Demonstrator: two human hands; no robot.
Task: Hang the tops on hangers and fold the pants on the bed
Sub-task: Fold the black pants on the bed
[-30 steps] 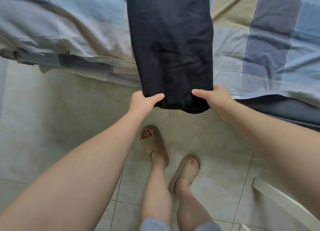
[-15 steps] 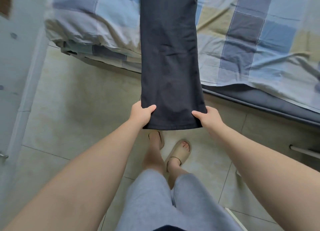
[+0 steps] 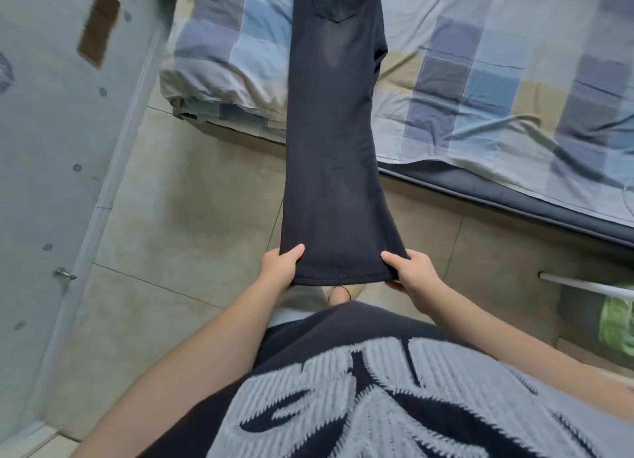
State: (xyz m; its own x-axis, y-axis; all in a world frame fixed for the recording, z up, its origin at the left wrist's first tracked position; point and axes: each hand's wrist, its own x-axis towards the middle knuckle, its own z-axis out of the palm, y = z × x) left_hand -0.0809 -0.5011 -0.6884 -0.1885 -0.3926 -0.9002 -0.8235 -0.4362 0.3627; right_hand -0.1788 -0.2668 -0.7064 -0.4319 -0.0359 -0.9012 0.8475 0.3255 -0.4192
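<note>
**A:** Tiled floor (image 3: 192,196) underfoot, bed (image 3: 480,97) from 11 to 3 o'clock. Where are the pants (image 3: 332,148)?

**B:** Dark, legs laid together, stretched from the hem (image 3: 343,279) just in front of the person's chest out towards 12 o'clock, where the seat end with its pocket (image 3: 334,4) lies on the bed. The span between hangs over the floor.

**A:** And the grip?

**B:** The left hand (image 3: 279,267) pinches the hem's 9 o'clock corner, thumb on top, fingers curled under. The right hand (image 3: 411,272) does the same at the 3 o'clock corner. Both are closed on cloth and nothing else.

**A:** How will it handle?

**B:** Soft and limp, I'd judge, fairly light, not slippery. It sags wherever unsupported and lies flat only under tension. The corners are the right hold: held apart they keep the legs stacked, ready to carry the hem towards 12 o'clock onto the bed.
</note>
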